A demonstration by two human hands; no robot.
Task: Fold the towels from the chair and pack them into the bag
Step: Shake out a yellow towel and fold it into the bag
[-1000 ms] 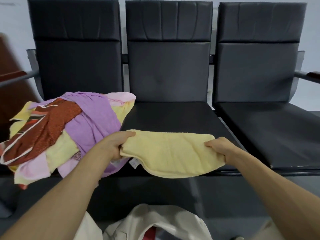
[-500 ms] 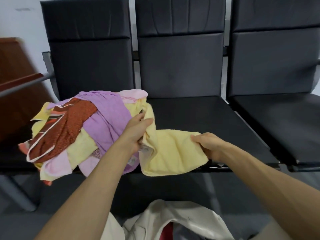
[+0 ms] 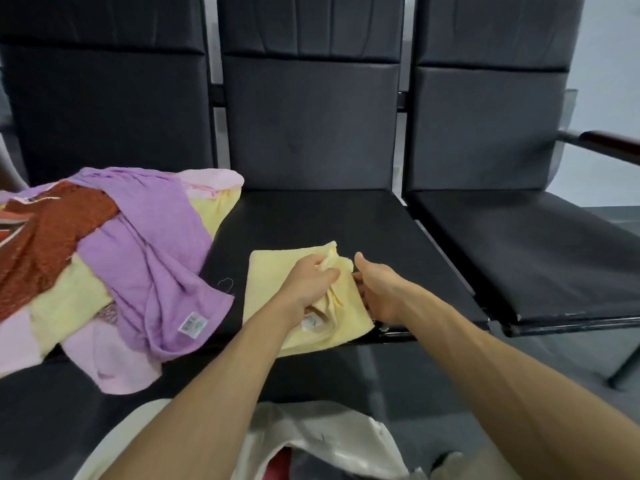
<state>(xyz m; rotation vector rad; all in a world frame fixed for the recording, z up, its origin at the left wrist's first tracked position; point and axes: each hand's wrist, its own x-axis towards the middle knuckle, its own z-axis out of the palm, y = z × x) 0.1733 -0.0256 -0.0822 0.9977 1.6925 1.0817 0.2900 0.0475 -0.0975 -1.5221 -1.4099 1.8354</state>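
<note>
I see the yellow towel [image 3: 272, 284] lying flat on the middle seat [image 3: 311, 220], with its near edge hanging over the seat's front. My left hand [image 3: 313, 282] pinches a fold on top. My right hand [image 3: 377, 292] touches the towel's right edge (I cannot tell if it grips). There is bare seat at 12 and 3 o'clock. The towel pile [image 3: 104, 254] sits at 9 and the bag [image 3: 329, 434] at 6. Half a second ago the towel hung between my hands, which were farther apart.
</note>
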